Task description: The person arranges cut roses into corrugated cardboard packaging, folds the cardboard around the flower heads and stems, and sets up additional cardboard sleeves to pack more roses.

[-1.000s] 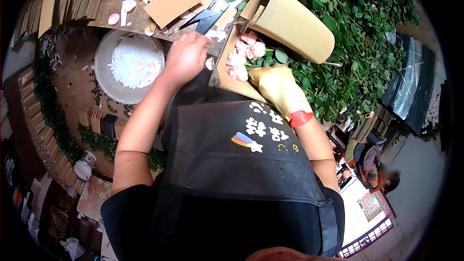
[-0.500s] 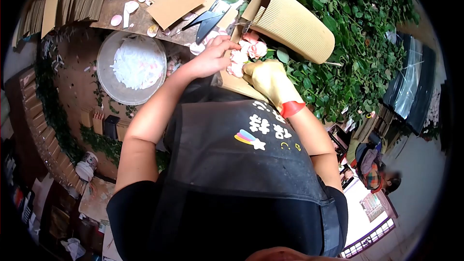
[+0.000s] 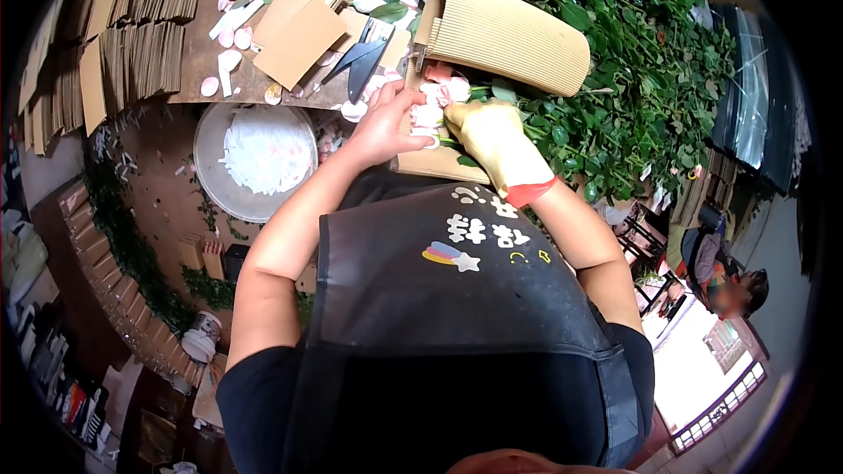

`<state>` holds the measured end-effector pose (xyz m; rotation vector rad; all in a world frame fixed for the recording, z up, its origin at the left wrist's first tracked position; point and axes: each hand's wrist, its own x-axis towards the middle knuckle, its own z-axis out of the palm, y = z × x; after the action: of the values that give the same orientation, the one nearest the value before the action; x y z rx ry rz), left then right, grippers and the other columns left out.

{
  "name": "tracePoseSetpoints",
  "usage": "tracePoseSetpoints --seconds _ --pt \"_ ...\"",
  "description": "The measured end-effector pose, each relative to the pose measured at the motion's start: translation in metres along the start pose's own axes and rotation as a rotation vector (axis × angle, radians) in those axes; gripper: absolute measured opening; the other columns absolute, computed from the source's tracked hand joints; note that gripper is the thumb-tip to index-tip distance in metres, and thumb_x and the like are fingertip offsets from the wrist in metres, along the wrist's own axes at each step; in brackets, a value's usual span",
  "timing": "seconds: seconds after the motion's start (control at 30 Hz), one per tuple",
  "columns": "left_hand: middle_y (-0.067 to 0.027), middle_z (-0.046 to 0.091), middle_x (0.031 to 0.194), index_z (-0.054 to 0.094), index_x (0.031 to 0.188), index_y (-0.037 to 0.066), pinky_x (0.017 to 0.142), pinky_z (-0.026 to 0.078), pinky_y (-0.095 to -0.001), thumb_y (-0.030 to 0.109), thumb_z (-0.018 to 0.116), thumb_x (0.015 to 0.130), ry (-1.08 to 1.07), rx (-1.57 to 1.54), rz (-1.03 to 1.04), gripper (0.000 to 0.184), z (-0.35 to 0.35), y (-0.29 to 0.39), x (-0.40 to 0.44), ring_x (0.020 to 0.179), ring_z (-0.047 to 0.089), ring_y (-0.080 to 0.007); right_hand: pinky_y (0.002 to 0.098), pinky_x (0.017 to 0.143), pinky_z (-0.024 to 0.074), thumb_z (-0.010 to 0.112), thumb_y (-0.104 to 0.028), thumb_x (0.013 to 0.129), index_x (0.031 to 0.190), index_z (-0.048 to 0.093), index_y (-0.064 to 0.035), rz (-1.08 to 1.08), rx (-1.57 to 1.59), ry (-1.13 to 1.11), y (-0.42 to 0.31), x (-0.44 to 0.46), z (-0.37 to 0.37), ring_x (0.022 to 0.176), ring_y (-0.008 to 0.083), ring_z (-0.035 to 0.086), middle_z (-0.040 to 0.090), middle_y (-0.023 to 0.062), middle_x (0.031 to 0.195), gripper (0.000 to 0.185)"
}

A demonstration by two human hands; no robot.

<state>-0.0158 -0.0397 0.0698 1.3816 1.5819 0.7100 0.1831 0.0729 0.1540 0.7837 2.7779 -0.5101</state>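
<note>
Over cardboard (image 3: 439, 163), the left hand (image 3: 385, 127) touches pink roses (image 3: 453, 89), fingers parted, the gloved right hand (image 3: 488, 133) curled closed beside them.

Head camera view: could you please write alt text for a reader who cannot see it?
A person's bare left hand and yellow-gloved right hand are at pink flowers on cardboard, with scissors to the left and heaped green foliage to the right.

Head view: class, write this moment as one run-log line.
left hand: bare, fingers at roses | right hand: gloved, beside roses | grips: unclear | scissors: on table | tub: holds white scraps
</note>
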Motion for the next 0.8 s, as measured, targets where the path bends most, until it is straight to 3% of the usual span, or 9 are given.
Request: tracePoseSetpoints --seconds 0.07,0.2,0.33,0.37,0.4,0.5,0.6,0.7,0.8 --pt "-0.0221 0.043 0.149 0.062 0.134 0.010 0.120 0.036 -0.0479 0.037 0.096 0.070 -0.004 -0.035 -0.003 0.078 0.000 -0.001 -0.001 0.141 0.042 -0.0415 0.0488 0.076 0.0571 0.069 -0.016 0.085 0.087 0.071 -0.0084 -0.049 0.008 0.052 0.005 -0.001 0.000 0.076 0.0363 0.074 0.073 0.0163 0.079 0.008" --pt "-0.0274 0.041 0.152 0.069 0.132 0.013 0.120 0.037 -0.0498 0.040 0.095 0.070 -0.032 0.055 -0.020 0.073 0.001 -0.004 0.005 0.143 0.040 -0.0461 0.0496 0.077 0.0583 0.069 -0.015 0.084 0.090 0.073 -0.0072 -0.015 -0.004 -0.070 0.003 0.005 0.002 0.081 0.0391 0.075 0.075 0.0193 0.086 0.011" --pt "-0.0291 0.052 0.142 0.080 0.114 0.011 0.119 0.038 -0.0481 0.043 0.093 0.074 0.113 -0.005 -0.073 0.053 0.014 -0.003 0.013 0.140 0.042 -0.0459 0.0497 0.079 0.0591 0.068 -0.018 0.090 0.091 0.072 -0.0059 0.032 0.070 -0.123 -0.001 -0.003 -0.017 0.082 0.0396 0.075 0.075 0.0213 0.089 0.013" --pt "-0.0286 0.055 0.137 0.082 0.110 0.012 0.117 0.039 -0.0480 0.042 0.092 0.075 0.120 0.001 -0.049 0.048 0.015 -0.004 0.013 0.138 0.044 -0.0454 0.0493 0.077 0.0592 0.065 -0.023 0.096 0.099 0.073 -0.0066 0.056 0.085 -0.140 -0.004 -0.009 -0.029 0.080 0.0384 0.075 0.075 0.0195 0.086 0.018" --pt "-0.0283 0.056 0.137 0.082 0.110 0.012 0.117 0.039 -0.0480 0.042 0.092 0.075 0.127 0.003 -0.033 0.047 0.014 -0.003 0.012 0.138 0.044 -0.0452 0.0495 0.076 0.0593 0.062 -0.028 0.101 0.111 0.071 -0.0074 0.081 0.064 0.083 -0.007 -0.019 -0.027 0.078 0.0366 0.074 0.075 0.0166 0.084 0.025" --pt "-0.0264 0.056 0.137 0.083 0.107 0.012 0.116 0.040 -0.0479 0.041 0.091 0.076 0.169 0.018 -0.012 0.043 0.016 -0.002 0.007 0.136 0.045 -0.0442 0.0467 0.075 0.0594 0.065 -0.033 0.102 0.128 0.072 -0.0109 0.309 -0.009 0.010 -0.006 -0.018 -0.030 0.078 0.0339 0.075 0.076 0.0164 0.084 0.035" --pt "-0.0247 0.057 0.137 0.077 0.119 0.011 0.115 0.040 -0.0487 0.041 0.090 0.077 0.156 0.059 0.008 0.053 0.015 -0.003 0.007 0.135 0.046 -0.0433 0.0463 0.075 0.0592 0.066 -0.035 0.102 0.129 0.071 -0.0107 0.182 -0.020 0.048 0.006 -0.009 -0.009 0.079 0.0332 0.075 0.076 0.0165 0.086 0.037" --pt "-0.0213 0.056 0.141 0.062 0.138 0.009 0.115 0.040 -0.0473 0.040 0.091 0.079 0.087 -0.035 -0.119 0.072 0.008 0.004 0.009 0.136 0.049 -0.0403 0.0465 0.073 0.0587 0.067 -0.034 0.100 0.116 0.074 -0.0142 0.091 0.032 0.171 0.014 -0.005 0.002 0.075 0.0329 0.074 0.075 0.0130 0.081 0.027" --pt "-0.0195 0.056 0.138 0.048 0.149 0.007 0.114 0.040 -0.0466 0.040 0.090 0.079 0.151 0.012 -0.002 0.088 0.013 -0.002 0.012 0.131 0.052 -0.0383 0.0463 0.074 0.0582 0.067 -0.032 0.100 0.109 0.076 -0.0183 0.047 0.084 0.211 0.017 -0.004 0.006 0.073 0.0335 0.073 0.074 0.0110 0.080 0.019"
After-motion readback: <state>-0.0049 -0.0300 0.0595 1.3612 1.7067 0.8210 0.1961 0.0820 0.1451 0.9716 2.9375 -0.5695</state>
